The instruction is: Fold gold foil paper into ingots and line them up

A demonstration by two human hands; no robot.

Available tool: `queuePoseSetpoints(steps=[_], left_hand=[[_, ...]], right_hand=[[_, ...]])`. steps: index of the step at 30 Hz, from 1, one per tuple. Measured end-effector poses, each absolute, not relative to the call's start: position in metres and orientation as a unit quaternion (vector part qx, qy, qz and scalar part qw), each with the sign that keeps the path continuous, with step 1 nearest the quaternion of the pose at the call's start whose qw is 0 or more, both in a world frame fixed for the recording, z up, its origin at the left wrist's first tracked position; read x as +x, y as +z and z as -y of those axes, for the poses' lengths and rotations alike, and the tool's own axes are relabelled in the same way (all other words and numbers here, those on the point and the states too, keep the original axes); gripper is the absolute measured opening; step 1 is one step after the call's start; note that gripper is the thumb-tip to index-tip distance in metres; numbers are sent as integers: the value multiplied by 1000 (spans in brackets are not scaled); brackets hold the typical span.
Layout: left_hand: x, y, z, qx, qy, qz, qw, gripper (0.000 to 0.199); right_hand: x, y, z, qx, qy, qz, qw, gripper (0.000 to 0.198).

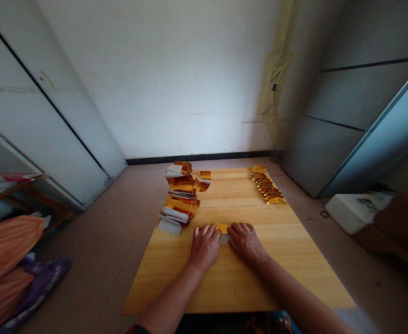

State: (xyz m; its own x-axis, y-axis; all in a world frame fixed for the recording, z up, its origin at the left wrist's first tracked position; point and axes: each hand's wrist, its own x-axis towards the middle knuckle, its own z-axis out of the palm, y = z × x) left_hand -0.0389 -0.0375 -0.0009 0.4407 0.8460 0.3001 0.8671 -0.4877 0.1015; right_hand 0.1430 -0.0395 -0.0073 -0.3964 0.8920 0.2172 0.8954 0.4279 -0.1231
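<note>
Between my hands lies a small sheet of gold foil paper, flat on the wooden table, with a greyish-white part showing along its near side. My left hand is closed over the sheet's left end, fingers curled and pressed down. At the other end, my right hand grips it the same way; both thumbs point inward. Loose stacks of gold-and-white foil paper lie fanned out beyond my left hand. Toward the far right edge, folded gold paper pieces overlap in a row.
The wooden table has a seam across it and stands before a white wall. Grey cabinets rise on the right, near a white box on the floor. Orange cloth or bags and a purple bag sit at left.
</note>
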Motion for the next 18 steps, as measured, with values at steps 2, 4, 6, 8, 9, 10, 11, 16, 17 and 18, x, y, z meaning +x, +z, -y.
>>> queuePoseSetpoints(steps=[2, 4, 6, 8, 9, 10, 11, 16, 17, 18], left_hand=[[-39, -2, 37, -849, -154, 505, 29, 29], [-39, -2, 37, -851, -147, 504, 24, 36], [-39, -3, 36, -853, -139, 502, 21, 39], [-39, -2, 35, -855, -134, 501, 18, 37], [-39, -1, 34, -855, -133, 501, 17, 36], [-39, -1, 34, -855, -132, 501, 16, 35], [-39, -1, 34, -855, -132, 501, 14, 35], [-37, -4, 31, -870, -131, 475, -10, 34], [-37, -5, 30, -872, -129, 471, -15, 34], [-37, -6, 30, -874, -127, 469, -21, 34]], right_hand=[[145, -12, 43, -528, -13, 837, 142, 31], [146, -15, 44, -528, -17, 836, 148, 32], [146, -16, 45, -530, -15, 835, 146, 33], [147, -16, 45, -530, -11, 836, 142, 34], [147, -16, 46, -528, -9, 837, 141, 34], [149, -16, 47, -526, -6, 839, 140, 35], [150, -16, 48, -523, -4, 841, 140, 35], [167, -16, 55, -515, 4, 847, 135, 37], [170, -16, 57, -515, 5, 846, 135, 38], [174, -16, 58, -517, 4, 845, 135, 38]])
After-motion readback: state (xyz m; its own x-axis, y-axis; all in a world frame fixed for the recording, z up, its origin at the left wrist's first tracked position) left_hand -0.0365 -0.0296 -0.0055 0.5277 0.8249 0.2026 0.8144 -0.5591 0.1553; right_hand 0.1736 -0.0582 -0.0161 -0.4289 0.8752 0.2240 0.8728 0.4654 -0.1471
